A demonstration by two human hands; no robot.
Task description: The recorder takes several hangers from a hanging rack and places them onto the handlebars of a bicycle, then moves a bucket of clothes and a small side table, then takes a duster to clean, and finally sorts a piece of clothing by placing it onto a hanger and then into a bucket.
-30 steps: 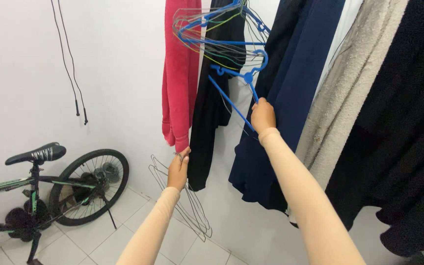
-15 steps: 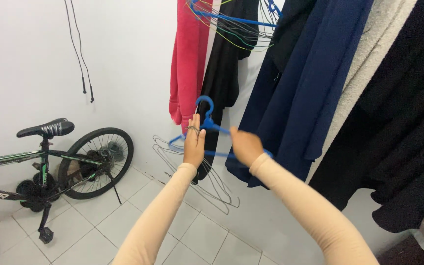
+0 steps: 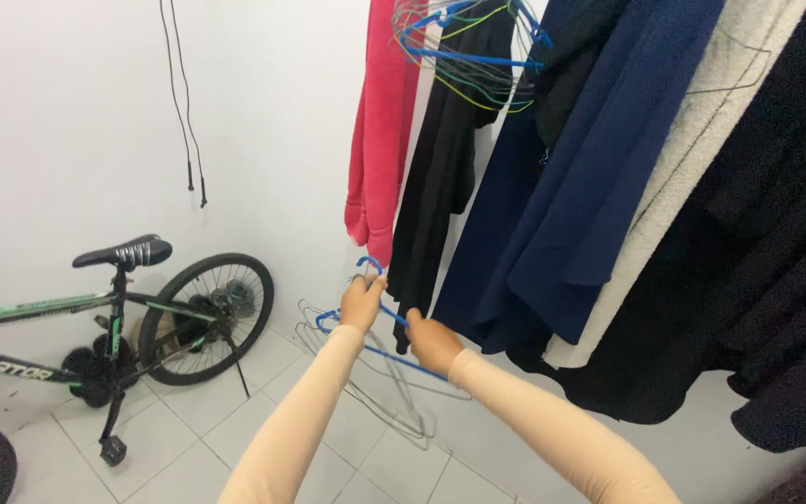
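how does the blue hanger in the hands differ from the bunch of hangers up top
The blue hanger is held low by the left hand and right hand; the bunch of hangers hangs high among the clothes. The held one is single and blue; the bunch mixes blue and green. Both look like thin wire.

One bike (image 3: 95, 327). Two hands: left hand (image 3: 363, 303), right hand (image 3: 432, 342). One blue hanger (image 3: 375, 313) in hands. One pink top (image 3: 377, 121). One black top (image 3: 445, 159). Bunch of hangers (image 3: 464, 47) up high, too tangled to count. Two cords (image 3: 184, 93) on wall.
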